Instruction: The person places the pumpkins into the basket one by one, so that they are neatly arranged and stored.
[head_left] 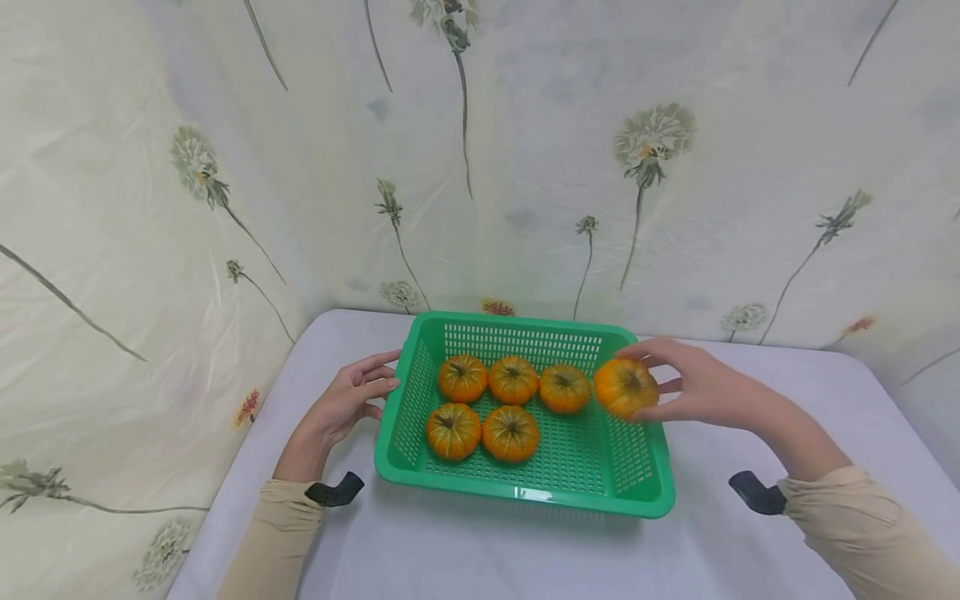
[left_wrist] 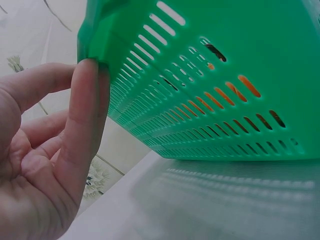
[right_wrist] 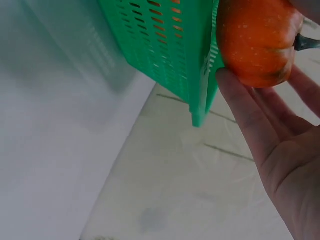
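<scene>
A small orange pumpkin (head_left: 626, 389) with a short stem is held between the thumb and fingers of my right hand (head_left: 693, 385), above the right end of a green plastic basket (head_left: 525, 492). The right wrist view shows the pumpkin's smooth orange side (right_wrist: 257, 42) close to the basket rim. My left hand (head_left: 347, 398) holds the basket's left rim with its fingertips; the left wrist view shows the fingers (left_wrist: 82, 105) against that rim. Inside the basket, several similar pumpkins lie in two rows, such as one at the back left (head_left: 462, 378) and one in front (head_left: 511, 434).
The basket stands on a table with a white cover (head_left: 480, 558). Behind and to the left hangs a pale curtain (head_left: 525, 167) printed with dandelions. A black strap end (head_left: 335, 490) sticks out at the left wrist, another (head_left: 757, 493) at the right.
</scene>
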